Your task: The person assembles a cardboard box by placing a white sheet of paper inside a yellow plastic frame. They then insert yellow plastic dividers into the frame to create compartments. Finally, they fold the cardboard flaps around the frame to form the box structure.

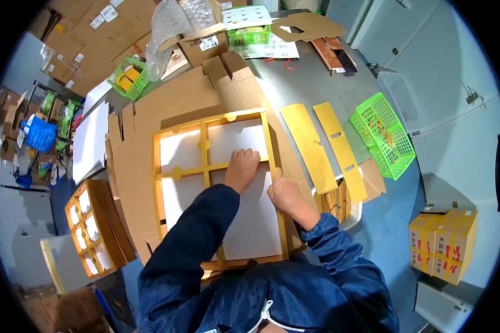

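A yellow tray (283, 236) with white bottom panels lies on flattened cardboard in front of me. Yellow dividers split it: a lengthwise strip (205, 130) and a crosswise divider (191, 171) with rounded tabs. My left hand (242, 169) reaches across the tray, its fingers closed over the right part of the crosswise divider. On the tray's right wall, my right hand (286, 194) is closed around the edge, close to where the divider meets it. The fingertips of both hands are partly hidden. My left sleeve covers part of the lower compartments.
Two yellow slotted strips, one wide (308, 144) and one narrow (340, 150), lie right of the tray. Beyond them sits a green basket (383, 136) with small pieces. A white bin (354, 213) holds more strips. Stacked divided trays (97, 230) stand at left.
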Available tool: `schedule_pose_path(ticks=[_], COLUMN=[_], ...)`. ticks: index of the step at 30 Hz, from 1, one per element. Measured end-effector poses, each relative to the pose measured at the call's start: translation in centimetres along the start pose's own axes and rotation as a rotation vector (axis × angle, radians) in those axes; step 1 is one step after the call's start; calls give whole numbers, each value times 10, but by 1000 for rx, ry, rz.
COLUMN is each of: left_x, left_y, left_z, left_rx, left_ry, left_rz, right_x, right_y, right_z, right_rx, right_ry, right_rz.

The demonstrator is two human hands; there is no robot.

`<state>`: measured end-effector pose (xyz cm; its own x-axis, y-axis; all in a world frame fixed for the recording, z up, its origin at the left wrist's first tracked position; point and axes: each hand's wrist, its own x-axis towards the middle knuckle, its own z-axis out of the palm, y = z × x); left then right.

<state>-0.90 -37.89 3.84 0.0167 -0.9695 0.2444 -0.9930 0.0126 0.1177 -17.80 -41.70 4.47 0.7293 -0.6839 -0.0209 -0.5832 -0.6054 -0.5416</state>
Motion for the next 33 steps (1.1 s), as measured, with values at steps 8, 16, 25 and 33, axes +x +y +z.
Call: schedule_pose_path(ticks=[8,16,25,33], left_x=[19,31,19,3], left_y=[-10,-37,3,45], left_z=[12,-6,-56,-54], left_rx=[-36,20,-287,-1343], left_ry=[66,256,315,168], left_rz=[5,-250,-163,-532], right_x=[18,49,30,2], right_y=[4,154,190,106], right_z=[-6,-10,12,-84], right_rx=[66,-259,-221,-174], right_ry=[-48,68,34,282], right_rz=[-51,373,326,8])
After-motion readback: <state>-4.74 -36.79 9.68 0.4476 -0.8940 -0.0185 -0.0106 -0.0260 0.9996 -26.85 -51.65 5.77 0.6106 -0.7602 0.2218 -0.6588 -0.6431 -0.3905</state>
